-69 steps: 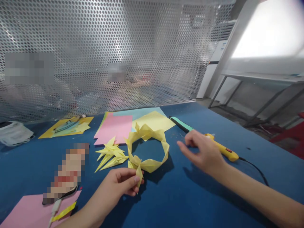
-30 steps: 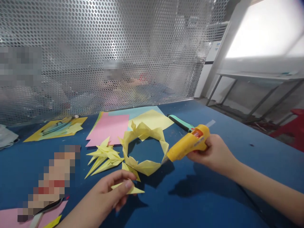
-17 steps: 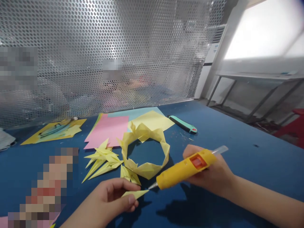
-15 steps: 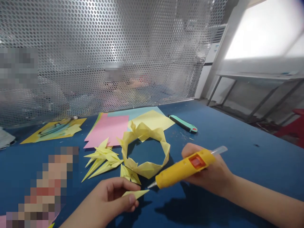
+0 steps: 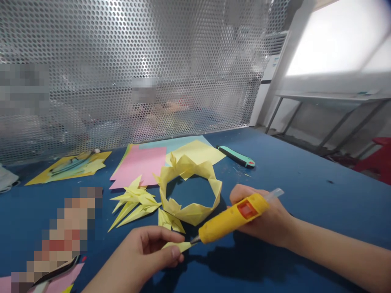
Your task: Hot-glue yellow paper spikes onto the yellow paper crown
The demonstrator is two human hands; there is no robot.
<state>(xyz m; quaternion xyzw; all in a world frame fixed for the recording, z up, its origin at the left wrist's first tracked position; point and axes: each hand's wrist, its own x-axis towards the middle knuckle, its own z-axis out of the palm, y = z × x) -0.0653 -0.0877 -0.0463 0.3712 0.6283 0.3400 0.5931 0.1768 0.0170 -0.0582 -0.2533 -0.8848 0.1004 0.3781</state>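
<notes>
Low in the head view, my left hand (image 5: 155,252) pinches a small folded yellow paper piece (image 5: 182,246) between thumb and fingers, its tip pointing right. My right hand (image 5: 262,217) is wrapped round a yellow hot glue gun (image 5: 227,221) with a clear glue stick jutting from its back end. The gun's metal nozzle meets the tip of the paper piece, or very nearly. Just beyond my hands lies a ring of folded yellow paper (image 5: 194,213). Left of the ring is a pile of pointed yellow paper pieces (image 5: 134,203).
Pink paper sheets (image 5: 143,162) and a yellow sheet (image 5: 200,150) lie behind the ring on the blue table (image 5: 305,179). A green utility knife (image 5: 236,156) rests to their right. Scraps lie on a yellow sheet (image 5: 36,175) at far left. A perforated silvery panel (image 5: 183,49) borders the back.
The glue gun has moved slightly left and down, bringing its nozzle to the tip of the paper piece. My left hand has shifted a little right, still pinching the piece.
</notes>
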